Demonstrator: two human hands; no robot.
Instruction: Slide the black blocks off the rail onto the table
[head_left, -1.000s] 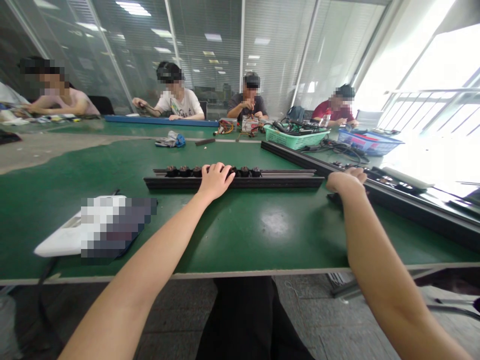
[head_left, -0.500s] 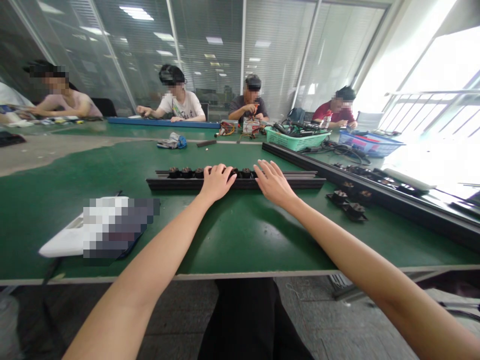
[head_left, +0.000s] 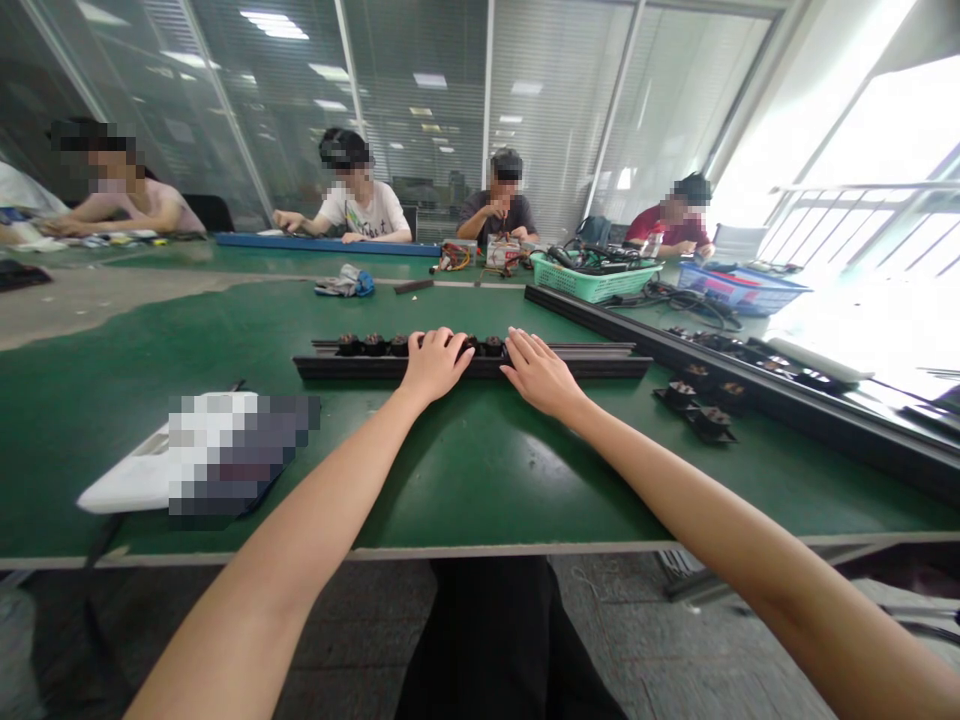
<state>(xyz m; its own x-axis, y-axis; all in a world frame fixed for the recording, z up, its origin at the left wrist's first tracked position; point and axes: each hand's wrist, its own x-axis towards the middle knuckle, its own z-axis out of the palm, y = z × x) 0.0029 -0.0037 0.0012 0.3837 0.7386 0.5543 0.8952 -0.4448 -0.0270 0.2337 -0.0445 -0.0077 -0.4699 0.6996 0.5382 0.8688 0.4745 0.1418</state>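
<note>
A long black channel rail (head_left: 360, 369) lies crosswise in front of me on the green table. Several round black parts (head_left: 373, 345) with copper-coloured pieces on top sit in a row inside it. My left hand (head_left: 436, 362) is curled over the rail's middle, its fingers bent around the rail and covering some round parts. Just right of it, my right hand (head_left: 541, 372) lies over the rail with fingers stretched and close together. Its fingertips are beside a round part, and whether they press on one is hidden. Loose parts of the same kind (head_left: 711, 422) lie farther right.
A longer black rail (head_left: 765, 400) runs diagonally along the right. A white device with a dark item (head_left: 135, 470) lies at the left. Beyond are a crumpled cloth (head_left: 345, 283), a green basket (head_left: 592, 282) of cables and a blue basket (head_left: 742, 290). Several people sit across the table.
My right hand has moved slightly left and down onto the rail, and its fingers have drawn together. My left hand stays where it was.
</note>
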